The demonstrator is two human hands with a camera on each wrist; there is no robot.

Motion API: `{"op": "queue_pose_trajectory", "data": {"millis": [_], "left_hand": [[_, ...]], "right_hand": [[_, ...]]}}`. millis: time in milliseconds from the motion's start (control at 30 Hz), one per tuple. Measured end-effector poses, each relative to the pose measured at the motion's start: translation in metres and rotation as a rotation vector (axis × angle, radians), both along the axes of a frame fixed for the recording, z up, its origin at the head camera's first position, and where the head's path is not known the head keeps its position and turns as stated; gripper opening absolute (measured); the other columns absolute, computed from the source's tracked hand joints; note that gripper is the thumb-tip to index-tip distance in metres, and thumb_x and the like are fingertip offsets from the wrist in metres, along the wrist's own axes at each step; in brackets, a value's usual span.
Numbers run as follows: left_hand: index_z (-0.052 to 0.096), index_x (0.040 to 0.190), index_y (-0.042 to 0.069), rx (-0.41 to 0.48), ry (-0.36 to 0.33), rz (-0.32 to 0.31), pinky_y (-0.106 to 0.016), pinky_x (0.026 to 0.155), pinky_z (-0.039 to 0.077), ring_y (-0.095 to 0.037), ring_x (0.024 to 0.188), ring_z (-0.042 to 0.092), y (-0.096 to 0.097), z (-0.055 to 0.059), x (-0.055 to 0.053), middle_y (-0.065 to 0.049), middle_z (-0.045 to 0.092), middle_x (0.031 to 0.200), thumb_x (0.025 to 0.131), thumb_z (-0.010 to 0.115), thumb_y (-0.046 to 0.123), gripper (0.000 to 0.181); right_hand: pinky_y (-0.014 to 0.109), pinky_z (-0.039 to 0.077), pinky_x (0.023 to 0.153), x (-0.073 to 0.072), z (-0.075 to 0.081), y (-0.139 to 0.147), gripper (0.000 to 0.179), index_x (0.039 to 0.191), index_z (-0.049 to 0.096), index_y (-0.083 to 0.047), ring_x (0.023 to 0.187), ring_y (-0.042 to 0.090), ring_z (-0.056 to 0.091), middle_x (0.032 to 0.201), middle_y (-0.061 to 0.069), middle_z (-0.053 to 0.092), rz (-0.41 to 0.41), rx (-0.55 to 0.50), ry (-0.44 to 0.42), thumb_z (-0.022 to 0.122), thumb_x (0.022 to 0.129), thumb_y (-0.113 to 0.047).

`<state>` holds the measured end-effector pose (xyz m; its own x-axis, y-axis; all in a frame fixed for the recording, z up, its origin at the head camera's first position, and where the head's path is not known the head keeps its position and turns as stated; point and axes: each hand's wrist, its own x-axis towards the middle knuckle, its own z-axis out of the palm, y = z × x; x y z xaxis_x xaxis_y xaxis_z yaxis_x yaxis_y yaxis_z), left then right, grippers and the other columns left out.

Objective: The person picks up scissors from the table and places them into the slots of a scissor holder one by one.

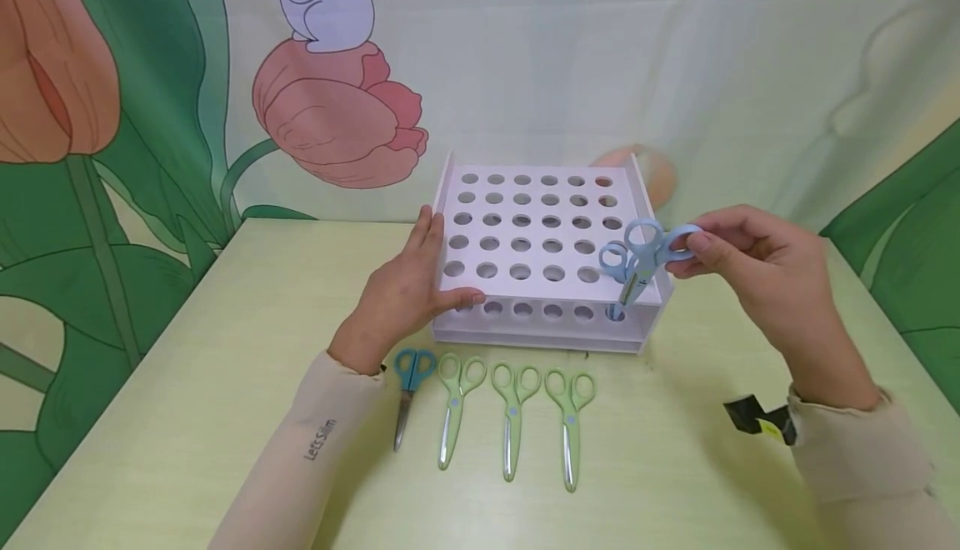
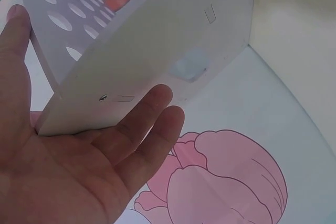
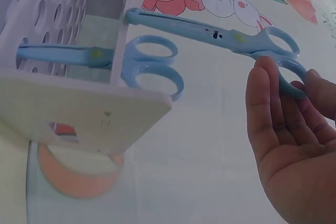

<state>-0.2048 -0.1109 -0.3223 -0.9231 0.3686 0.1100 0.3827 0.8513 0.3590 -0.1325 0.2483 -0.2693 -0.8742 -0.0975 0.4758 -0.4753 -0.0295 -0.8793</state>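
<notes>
My right hand (image 1: 772,271) pinches one finger loop of a pair of light blue scissors (image 3: 226,38). Their blades point down at the front right corner of a white rack with rows of round holes (image 1: 525,335); whether the tip touches the top plate I cannot tell. Just there, a second pair of light blue scissors (image 3: 73,54) stands in a corner hole, loops above the top plate. My left hand (image 1: 397,287) rests against the rack's left side wall (image 2: 131,77), thumb over the front edge of the top plate and fingers extended along the wall.
In front of the rack lies a row of scissors: one teal pair with bare metal blades (image 1: 411,375) and three green pairs, the left (image 1: 453,404), middle (image 1: 512,408) and right (image 1: 572,421). Behind the table (image 1: 247,350) hangs a flower-printed cloth (image 1: 510,75).
</notes>
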Motion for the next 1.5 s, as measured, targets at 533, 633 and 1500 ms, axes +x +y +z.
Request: {"op": "queue_pose_trajectory", "data": {"millis": [533,633,1500], "left_hand": [[0.010,0.161,-0.001,-0.015,-0.020,0.007,-0.037,0.067,0.050,-0.035,0.130,0.052,0.007,0.001,-0.001,-0.018,0.002,0.168,0.081,0.078,0.059,0.121],[0.010,0.161,-0.001,-0.014,-0.023,0.005,-0.036,0.067,0.050,-0.035,0.130,0.052,0.008,0.001,-0.001,-0.017,0.002,0.168,0.081,0.078,0.059,0.121],[0.006,0.162,0.002,-0.002,-0.061,0.035,-0.043,0.078,0.051,-0.033,0.132,0.050,0.002,0.003,-0.002,-0.014,-0.001,0.168,0.082,0.076,0.061,0.121]], "right_hand": [[0.034,0.057,0.073,-0.023,0.005,-0.032,0.013,0.105,0.067,0.011,0.076,0.023,0.074,0.095,0.016,0.074,-0.018,-0.020,-0.033,0.068,0.095,0.003],[0.035,0.058,0.073,-0.025,0.005,-0.038,0.013,0.105,0.068,0.011,0.076,0.024,0.074,0.095,0.016,0.074,-0.014,-0.034,-0.045,0.068,0.094,0.003],[0.034,0.058,0.073,-0.036,-0.003,-0.053,0.012,0.107,0.068,0.009,0.080,0.022,0.075,0.096,0.010,0.075,-0.014,0.020,-0.072,0.066,0.096,0.003]]}}
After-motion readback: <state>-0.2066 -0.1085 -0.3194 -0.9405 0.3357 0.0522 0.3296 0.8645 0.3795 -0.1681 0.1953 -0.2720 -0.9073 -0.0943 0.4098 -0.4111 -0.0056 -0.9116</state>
